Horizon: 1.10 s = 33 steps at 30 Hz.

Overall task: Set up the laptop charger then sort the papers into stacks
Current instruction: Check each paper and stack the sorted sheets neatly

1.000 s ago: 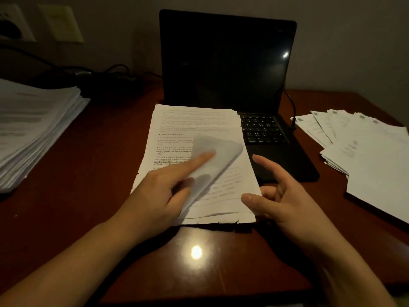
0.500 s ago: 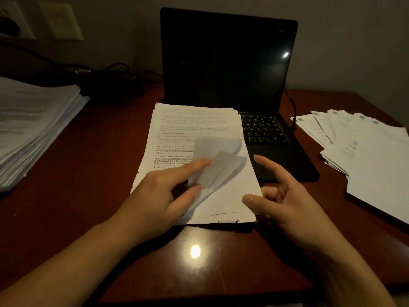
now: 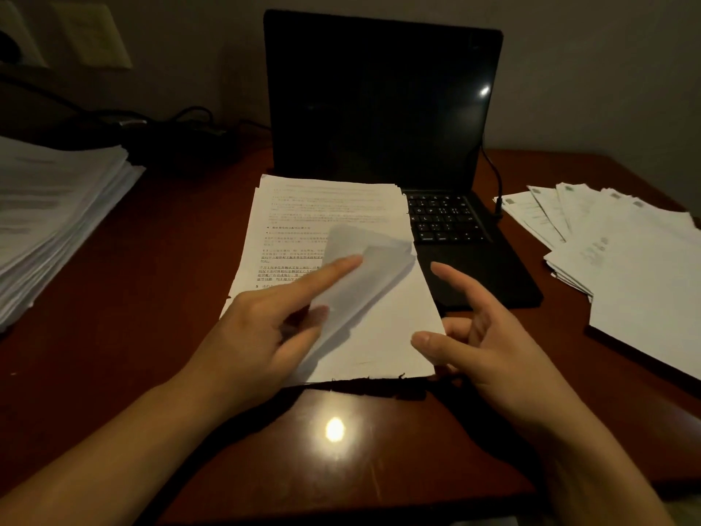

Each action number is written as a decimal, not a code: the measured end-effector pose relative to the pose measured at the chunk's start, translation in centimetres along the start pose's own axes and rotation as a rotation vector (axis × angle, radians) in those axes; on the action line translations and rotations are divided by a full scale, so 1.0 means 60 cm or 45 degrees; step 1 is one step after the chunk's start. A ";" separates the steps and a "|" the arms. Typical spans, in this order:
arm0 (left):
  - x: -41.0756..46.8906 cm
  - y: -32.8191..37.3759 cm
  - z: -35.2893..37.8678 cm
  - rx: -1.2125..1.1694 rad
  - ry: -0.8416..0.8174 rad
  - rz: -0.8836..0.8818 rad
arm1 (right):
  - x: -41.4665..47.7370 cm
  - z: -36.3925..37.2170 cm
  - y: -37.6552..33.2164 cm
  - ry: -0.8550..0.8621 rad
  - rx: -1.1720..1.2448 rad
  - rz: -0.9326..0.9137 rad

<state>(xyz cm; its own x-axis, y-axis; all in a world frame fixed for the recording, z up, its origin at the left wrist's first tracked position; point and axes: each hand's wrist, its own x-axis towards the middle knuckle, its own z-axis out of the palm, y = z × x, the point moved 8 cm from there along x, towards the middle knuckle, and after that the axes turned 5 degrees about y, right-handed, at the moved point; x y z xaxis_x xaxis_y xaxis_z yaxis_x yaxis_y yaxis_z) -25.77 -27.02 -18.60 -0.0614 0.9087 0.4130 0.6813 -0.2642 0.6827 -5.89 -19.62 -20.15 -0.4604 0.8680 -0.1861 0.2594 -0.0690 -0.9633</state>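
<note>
Dark red-brown glossy wooden table point(image 3: 151, 279), dim light, lamp glare point(image 3: 335, 429) near front edge.

Centre of table: stack of white printed paper sheets point(image 3: 330, 206), upper right part overlapping left side of kbd of black open laptop point(image 3: 383, 100). Screen dark, laptop toward back edge, just right of centre.

Thin black charger cable point(image 3: 493, 172) running down laptop's right side, plugged in by the kbd. Black tangle of cables w/ charger brick point(image 3: 182, 127) at back-left of table, too dark to make out details. Pale wall plates point(image 3: 95, 36) above that, on wall.

Left hand point(image 3: 265, 336) over near-left part of centre stack. Index finger stretched fwd on top of curled-up white top sheet point(image 3: 371, 275), thumb underneath: sheet pinched between them, right side bent up and over toward left, blurred. More than one sheet in the curl? Cannot tell.

Right hand point(image 3: 489, 336) just beside stack's near-right corner, over laptop's front edge. Fingers apart, loosely bent, nothing gripped. Thumb tip at stack's right edge; touching or not, cannot tell.

Left edge of table: thick, slightly skewed pile of white papers point(image 3: 49, 210), well apart from centre stack.

Right edge: fanned-out spread of white papers w/ small printed headers point(image 3: 637, 260), near laptop's right side, overlapping each other.
</note>
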 end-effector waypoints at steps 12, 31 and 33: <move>0.004 0.033 0.008 0.190 -0.062 0.284 | 0.009 0.010 0.000 0.102 -0.084 -0.047; -0.002 0.007 0.017 0.078 -0.172 0.064 | 0.006 0.007 -0.003 0.106 -0.057 -0.013; -0.001 0.010 0.014 0.080 -0.152 0.082 | 0.007 0.008 -0.001 0.128 -0.069 -0.023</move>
<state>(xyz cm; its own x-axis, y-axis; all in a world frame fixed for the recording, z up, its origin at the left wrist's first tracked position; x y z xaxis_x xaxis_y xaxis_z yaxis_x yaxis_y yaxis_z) -24.76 -26.99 -18.73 0.0687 0.9236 0.3773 0.7253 -0.3059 0.6167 -6.50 -19.47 -20.25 -0.3789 0.9139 -0.1460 0.2986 -0.0286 -0.9539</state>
